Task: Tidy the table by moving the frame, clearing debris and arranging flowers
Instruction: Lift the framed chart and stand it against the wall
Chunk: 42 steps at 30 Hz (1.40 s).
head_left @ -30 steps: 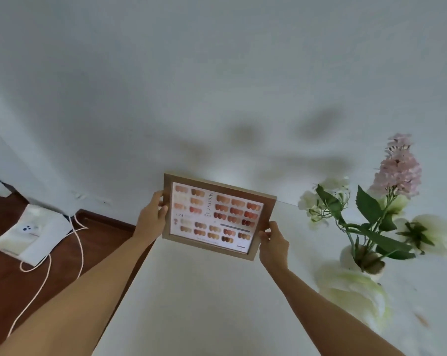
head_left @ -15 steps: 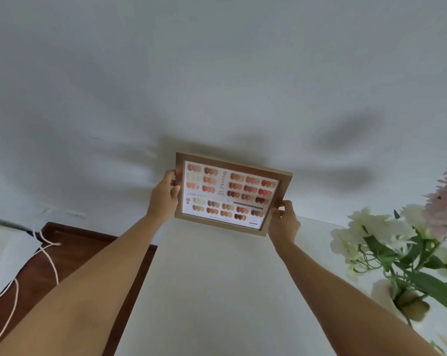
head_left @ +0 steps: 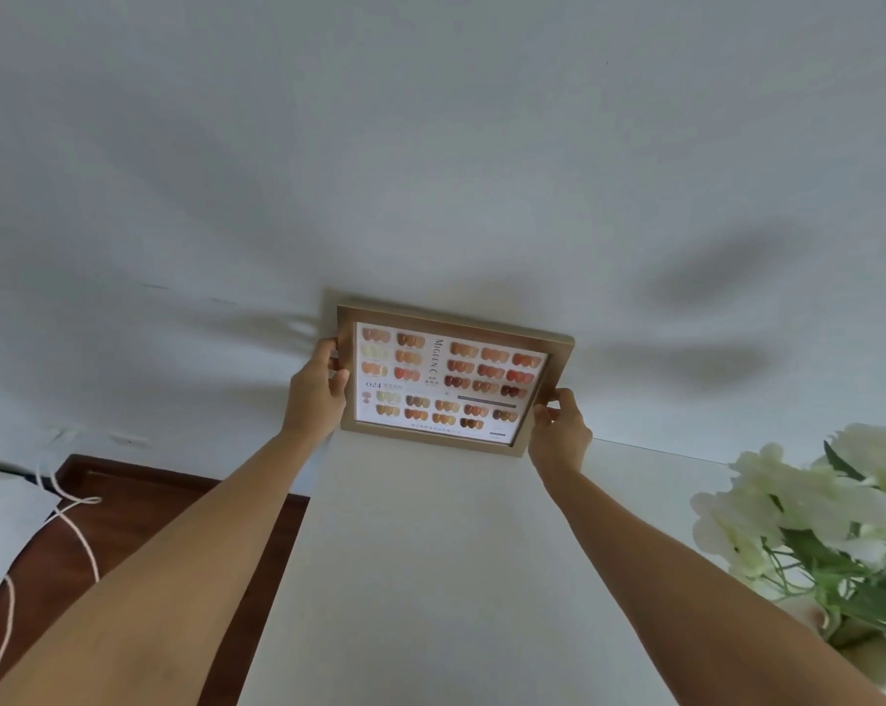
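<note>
A wooden picture frame (head_left: 446, 379) with a chart of orange and brown nail swatches is held up against the white wall, above the far end of the white table (head_left: 430, 578). My left hand (head_left: 316, 394) grips its left edge. My right hand (head_left: 558, 433) grips its lower right corner. White flowers with green leaves (head_left: 807, 512) stand at the right edge of the view, cut off by the image border.
The white wall (head_left: 430, 170) fills the upper view. At the left, below the table, lies dark wooden floor (head_left: 89, 527) with a white bag (head_left: 2, 522) and a white cord (head_left: 69, 517).
Both hands have lifted the frame higher and farther toward the wall. The view has tilted up, so the flowers have slid toward the lower right edge.
</note>
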{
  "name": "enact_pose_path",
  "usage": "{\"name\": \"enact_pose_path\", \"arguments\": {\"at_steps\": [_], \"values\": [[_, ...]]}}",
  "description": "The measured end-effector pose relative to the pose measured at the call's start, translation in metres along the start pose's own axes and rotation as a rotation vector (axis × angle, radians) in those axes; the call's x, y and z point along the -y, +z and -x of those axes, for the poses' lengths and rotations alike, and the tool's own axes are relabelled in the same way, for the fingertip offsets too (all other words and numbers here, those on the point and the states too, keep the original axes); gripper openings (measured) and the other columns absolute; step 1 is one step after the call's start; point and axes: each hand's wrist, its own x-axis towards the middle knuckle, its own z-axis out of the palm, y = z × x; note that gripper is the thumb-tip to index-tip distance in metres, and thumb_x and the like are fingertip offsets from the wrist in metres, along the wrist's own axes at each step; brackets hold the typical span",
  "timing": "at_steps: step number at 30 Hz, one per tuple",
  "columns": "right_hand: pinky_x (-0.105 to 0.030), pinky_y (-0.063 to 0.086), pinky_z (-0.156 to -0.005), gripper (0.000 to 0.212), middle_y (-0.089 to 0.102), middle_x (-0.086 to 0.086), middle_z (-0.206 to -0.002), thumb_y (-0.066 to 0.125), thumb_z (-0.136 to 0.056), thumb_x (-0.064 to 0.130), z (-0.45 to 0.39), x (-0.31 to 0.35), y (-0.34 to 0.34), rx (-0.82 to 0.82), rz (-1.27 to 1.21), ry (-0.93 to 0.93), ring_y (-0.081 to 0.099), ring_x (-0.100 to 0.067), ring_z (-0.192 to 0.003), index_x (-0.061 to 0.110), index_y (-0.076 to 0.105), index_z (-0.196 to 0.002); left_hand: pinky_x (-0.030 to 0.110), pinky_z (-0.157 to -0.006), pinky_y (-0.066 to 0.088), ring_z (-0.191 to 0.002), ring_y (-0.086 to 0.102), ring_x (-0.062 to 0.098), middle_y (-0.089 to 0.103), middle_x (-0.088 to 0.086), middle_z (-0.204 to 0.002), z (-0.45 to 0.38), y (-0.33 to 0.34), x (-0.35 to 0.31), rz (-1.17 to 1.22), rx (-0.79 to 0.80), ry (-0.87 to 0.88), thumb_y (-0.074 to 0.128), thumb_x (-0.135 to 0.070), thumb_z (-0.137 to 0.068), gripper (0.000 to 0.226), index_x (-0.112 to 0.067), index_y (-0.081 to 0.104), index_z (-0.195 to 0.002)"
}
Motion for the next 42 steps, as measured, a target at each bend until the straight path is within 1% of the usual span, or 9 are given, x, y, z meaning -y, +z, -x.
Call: {"name": "enact_pose_path", "arguments": {"at_steps": [3, 11, 16, 21, 25, 30, 34, 39, 42], "values": [[-0.013, 0.042, -0.052, 0.018, 0.057, 0.002, -0.085, 0.043, -0.098, 0.009, -0.003, 0.002, 0.004, -0.009, -0.020, 0.003, 0.057, -0.015, -0.070, 0.016, 0.055, -0.110, 0.038, -0.081, 0.054, -0.104, 0.064, 0.034, 0.066, 0.019, -0.114, -0.003, 0.002, 0.000, 0.019, -0.014, -0.014, 0.050, -0.006, -0.095, 0.028, -0.006, 0.047, -0.122], [-0.014, 0.045, -0.050, 0.020, 0.058, 0.000, -0.090, 0.039, -0.100, 0.013, -0.004, 0.002, 0.005, 0.021, -0.040, 0.025, 0.057, -0.014, -0.068, 0.017, 0.048, -0.118, 0.042, -0.089, 0.053, -0.109, 0.062, 0.034, 0.063, 0.017, -0.121, -0.006, 0.007, -0.001, 0.072, 0.003, -0.117, 0.051, -0.008, -0.094, 0.031, -0.006, 0.045, -0.124], [-0.034, 0.051, -0.072, 0.042, 0.054, -0.007, -0.113, 0.044, -0.098, 0.014, 0.017, 0.006, 0.000, 0.063, -0.081, 0.078, 0.056, -0.024, -0.088, 0.018, 0.030, -0.137, 0.041, -0.102, 0.046, -0.123, 0.053, 0.032, 0.054, 0.019, -0.133, 0.012, 0.007, 0.004, 0.111, -0.019, -0.204, 0.056, -0.006, -0.091, 0.046, -0.005, 0.039, -0.134], [-0.045, 0.045, -0.095, 0.045, 0.048, -0.021, -0.134, 0.047, -0.097, 0.010, 0.052, -0.009, -0.018, 0.112, -0.060, 0.134, 0.048, -0.036, -0.121, 0.017, 0.028, -0.137, 0.043, -0.107, 0.040, -0.131, 0.041, 0.032, 0.042, 0.019, -0.141, 0.054, 0.005, -0.007, 0.079, -0.075, -0.227, 0.057, -0.007, -0.090, 0.056, -0.008, 0.032, -0.140], [-0.041, 0.043, -0.091, 0.047, 0.047, -0.021, -0.134, 0.047, -0.097, 0.010, 0.093, -0.030, -0.041, 0.153, -0.017, 0.108, 0.049, -0.036, -0.119, 0.015, 0.028, -0.139, 0.039, -0.106, 0.039, -0.130, 0.043, 0.032, 0.036, 0.018, -0.145, 0.098, 0.003, -0.026, 0.079, -0.060, -0.237, 0.057, -0.011, -0.091, 0.058, -0.009, 0.030, -0.143], [-0.029, 0.038, -0.080, 0.048, 0.048, -0.019, -0.129, 0.049, -0.094, 0.007, 0.148, -0.071, -0.084, 0.237, 0.077, -0.004, 0.051, -0.026, -0.103, 0.017, 0.029, -0.137, 0.041, -0.106, 0.040, -0.128, 0.046, 0.033, 0.039, 0.019, -0.142, 0.170, 0.011, -0.051, 0.054, -0.008, -0.221, 0.057, -0.010, -0.091, 0.055, -0.008, 0.035, -0.140], [-0.034, 0.043, -0.082, 0.048, 0.046, -0.015, -0.130, 0.050, -0.094, 0.009, 0.184, -0.111, -0.132, 0.341, 0.183, -0.082, 0.054, -0.030, -0.108, 0.020, 0.029, -0.137, 0.045, -0.104, 0.042, -0.125, 0.048, 0.036, 0.042, 0.021, -0.140, 0.236, 0.030, -0.067, -0.005, 0.060, -0.227, 0.058, -0.008, -0.090, 0.053, -0.007, 0.038, -0.138], [-0.039, 0.043, -0.097, 0.055, 0.042, -0.013, -0.138, 0.047, -0.095, 0.013, 0.224, -0.189, -0.212, 0.444, 0.283, -0.119, 0.049, -0.030, -0.119, 0.019, 0.022, -0.144, 0.048, -0.103, 0.042, -0.121, 0.050, 0.039, 0.047, 0.024, -0.133, 0.332, 0.072, -0.097, -0.073, 0.204, -0.233, 0.057, -0.001, -0.087, 0.050, -0.003, 0.042, -0.134], [-0.037, 0.047, -0.088, 0.051, 0.046, -0.014, -0.128, 0.048, -0.095, 0.012, 0.242, -0.244, -0.272, 0.403, 0.302, -0.060, 0.055, -0.031, -0.108, 0.020, 0.025, -0.139, 0.046, -0.102, 0.041, -0.120, 0.050, 0.039, 0.049, 0.025, -0.130, 0.386, 0.106, -0.126, -0.097, 0.300, -0.207, 0.058, 0.000, -0.085, 0.050, -0.002, 0.044, -0.133]]}}
